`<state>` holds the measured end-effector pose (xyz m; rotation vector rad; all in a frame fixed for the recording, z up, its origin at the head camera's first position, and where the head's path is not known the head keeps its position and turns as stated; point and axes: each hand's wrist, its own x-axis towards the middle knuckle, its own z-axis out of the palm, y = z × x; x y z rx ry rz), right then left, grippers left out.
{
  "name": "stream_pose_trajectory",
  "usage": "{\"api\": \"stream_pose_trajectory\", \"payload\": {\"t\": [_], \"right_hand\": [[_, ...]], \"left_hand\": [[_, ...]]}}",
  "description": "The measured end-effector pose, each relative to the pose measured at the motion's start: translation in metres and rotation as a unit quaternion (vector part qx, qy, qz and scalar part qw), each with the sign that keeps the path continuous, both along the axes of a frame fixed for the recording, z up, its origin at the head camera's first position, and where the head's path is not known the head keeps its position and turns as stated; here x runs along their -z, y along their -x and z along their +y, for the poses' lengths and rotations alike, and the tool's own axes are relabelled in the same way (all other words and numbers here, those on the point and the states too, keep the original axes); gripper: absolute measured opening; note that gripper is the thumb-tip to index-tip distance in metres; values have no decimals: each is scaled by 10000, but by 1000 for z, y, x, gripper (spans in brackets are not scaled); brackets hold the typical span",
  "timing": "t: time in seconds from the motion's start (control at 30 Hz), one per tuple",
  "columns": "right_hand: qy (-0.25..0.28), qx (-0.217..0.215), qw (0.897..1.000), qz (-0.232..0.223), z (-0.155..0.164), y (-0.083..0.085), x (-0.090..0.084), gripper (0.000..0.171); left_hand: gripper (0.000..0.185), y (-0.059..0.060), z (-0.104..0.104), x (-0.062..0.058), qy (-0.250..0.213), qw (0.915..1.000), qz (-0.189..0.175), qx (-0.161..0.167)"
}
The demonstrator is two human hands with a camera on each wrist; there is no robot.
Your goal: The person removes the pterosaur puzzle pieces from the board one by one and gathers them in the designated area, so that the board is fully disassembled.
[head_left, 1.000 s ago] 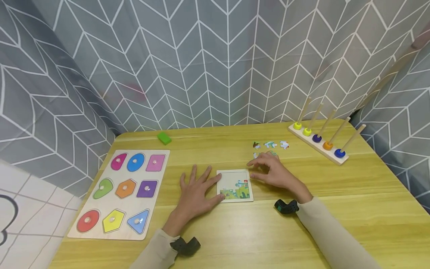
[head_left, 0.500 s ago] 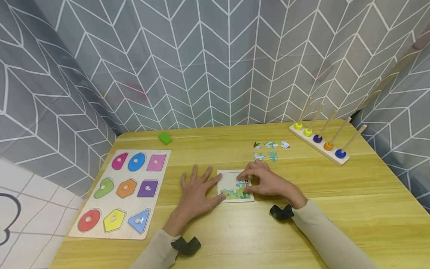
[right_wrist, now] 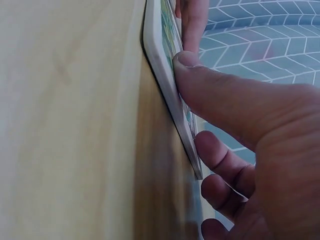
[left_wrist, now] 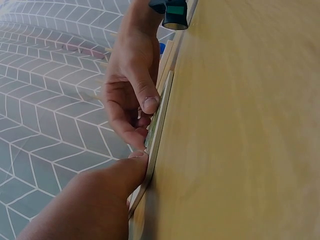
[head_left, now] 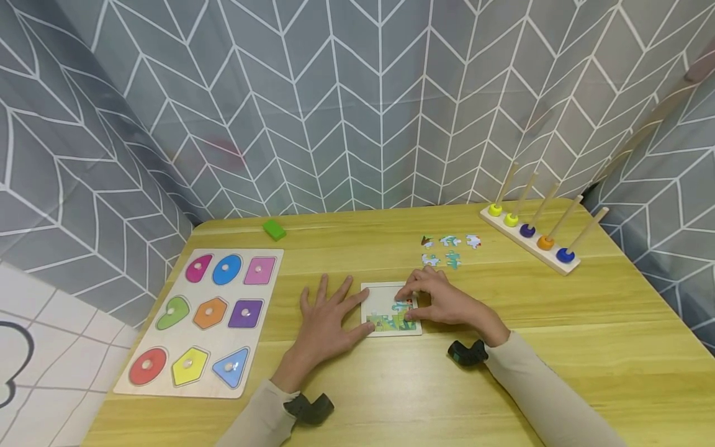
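A small square puzzle board (head_left: 390, 335) with a pale raised rim lies flat on the wooden table. Joined jigsaw pieces (head_left: 385, 322), green and light blue, fill its lower part and right side; the upper left shows bare white. My left hand (head_left: 324, 326) lies spread at its left, thumb and forefinger touching the rim. From the right, my right hand (head_left: 444, 302) reaches over the board, thumb and forefinger apart and resting on the pieces at the right side. In the right wrist view, the thumb (right_wrist: 187, 60) touches the picture surface. Part of the board's right side is hidden.
Several loose jigsaw pieces (head_left: 450, 241) lie in two rows beyond the board. A knobbed shape board (head_left: 226, 332) lies at left, and a green block (head_left: 274, 230) sits near the back edge. A peg stand (head_left: 530, 239) with coloured beads stands at back right.
My right hand moved left from beside the board onto its right-hand pieces, uncovering the loose pieces behind. It has stayed there for the last half second. My left hand kept its place.
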<state>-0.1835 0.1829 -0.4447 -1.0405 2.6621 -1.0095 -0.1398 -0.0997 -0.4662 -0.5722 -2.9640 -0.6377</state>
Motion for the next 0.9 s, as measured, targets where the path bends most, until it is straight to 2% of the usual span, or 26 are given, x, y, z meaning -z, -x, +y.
{"api": "stream_pose_trajectory", "payload": {"t": [0.3, 0.6, 0.9], "right_hand": [[111, -52, 9999, -109, -1, 1, 1, 30], [-81, -88, 9999, -106, 1, 0, -2, 31], [-37, -93, 9999, -84, 0, -1, -1, 30]], "left_hand": [[67, -1, 0, 0, -25, 10000, 4, -14], [68, 0, 0, 0, -10, 10000, -21, -4], [68, 0, 0, 2, 5, 10000, 18, -8]]}}
